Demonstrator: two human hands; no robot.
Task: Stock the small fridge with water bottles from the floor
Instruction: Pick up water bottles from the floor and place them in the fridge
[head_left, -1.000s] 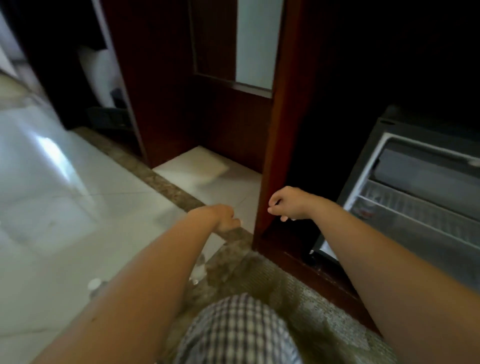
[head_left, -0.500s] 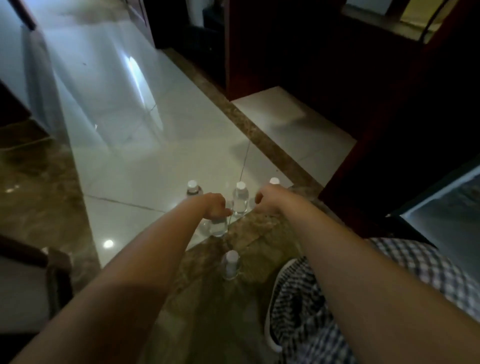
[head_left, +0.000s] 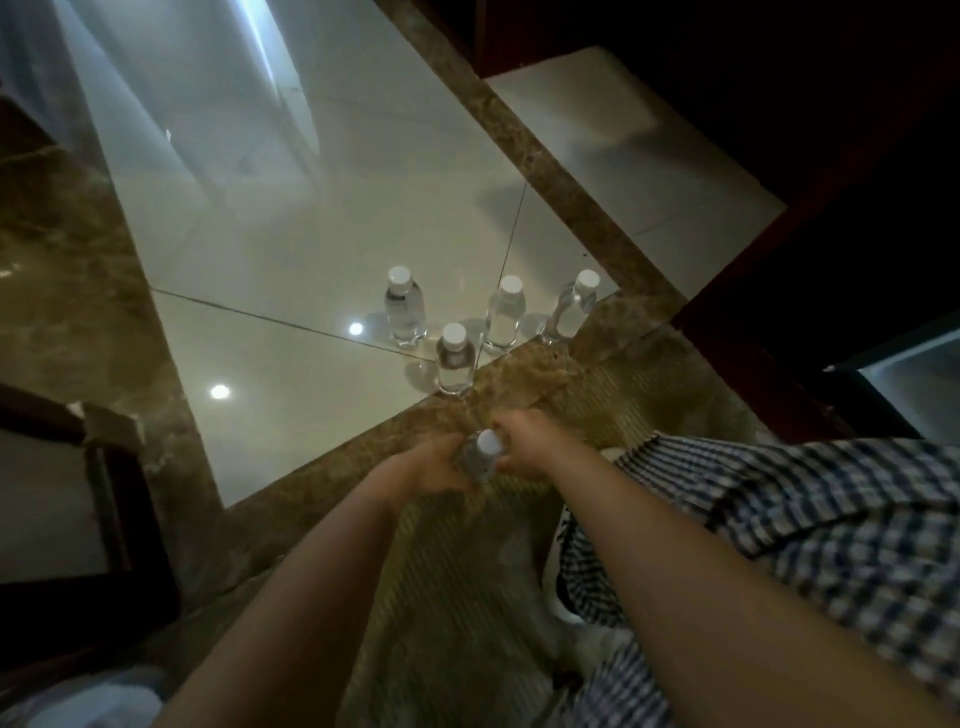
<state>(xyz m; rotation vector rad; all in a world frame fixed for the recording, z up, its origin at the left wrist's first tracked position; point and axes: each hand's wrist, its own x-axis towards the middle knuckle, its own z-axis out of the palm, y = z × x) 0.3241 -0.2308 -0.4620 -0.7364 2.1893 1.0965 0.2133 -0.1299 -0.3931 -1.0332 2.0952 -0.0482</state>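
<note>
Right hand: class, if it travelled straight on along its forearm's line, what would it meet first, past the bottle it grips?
Likely the nearest standing clear plastic water bottle with a white cap, just beyond the right hand; depth is unclear.

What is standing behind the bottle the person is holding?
Four capped water bottles stand upright on the floor beyond the held bottle. The left hand and right hand wrap it, hiding its lower body and whatever lies underneath.
</note>
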